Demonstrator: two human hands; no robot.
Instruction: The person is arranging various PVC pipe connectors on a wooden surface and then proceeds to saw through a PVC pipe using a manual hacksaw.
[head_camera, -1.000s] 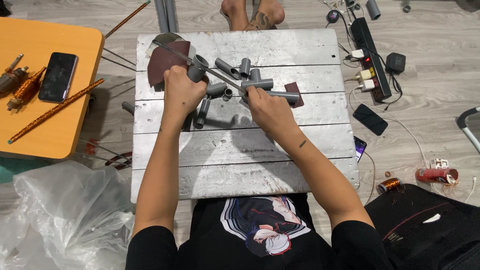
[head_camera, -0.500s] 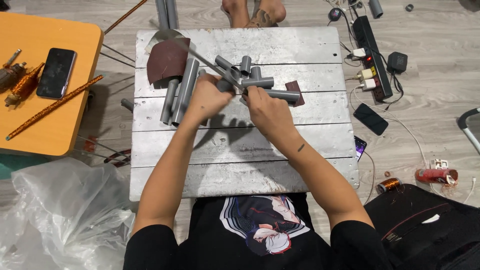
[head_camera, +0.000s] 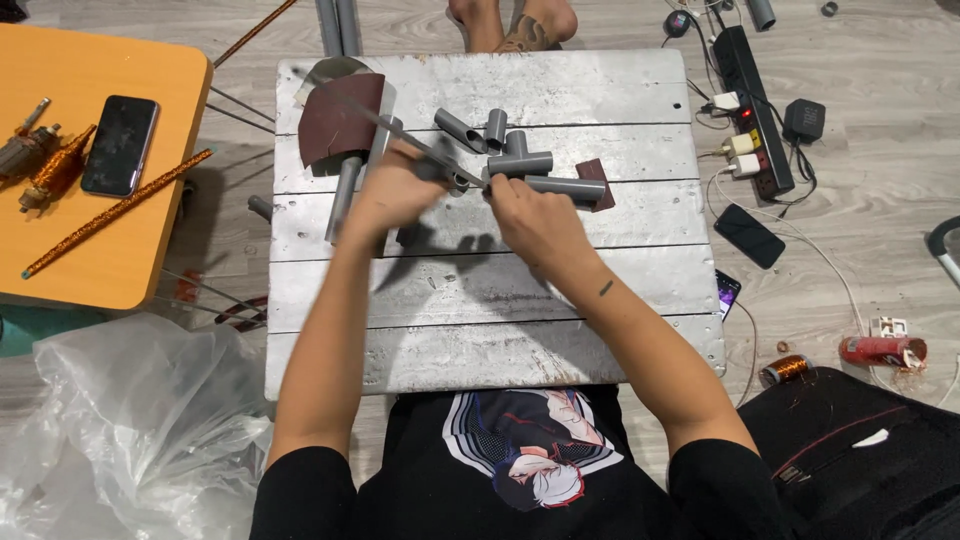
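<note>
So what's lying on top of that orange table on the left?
On the orange table lie a dark phone, a long glittery orange stick and two coppery motor-like parts. Its far left lies outside the picture.

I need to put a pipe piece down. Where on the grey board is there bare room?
The near planks of the board, between the forearms and its near edge, are bare. The far half is crowded: pipe pieces, sandpaper, both hands.

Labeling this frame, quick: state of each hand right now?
Left hand: closed on a thin metal rod, motion-blurred.
Right hand: closed on a grey pipe piece over the white slatted table.
</note>
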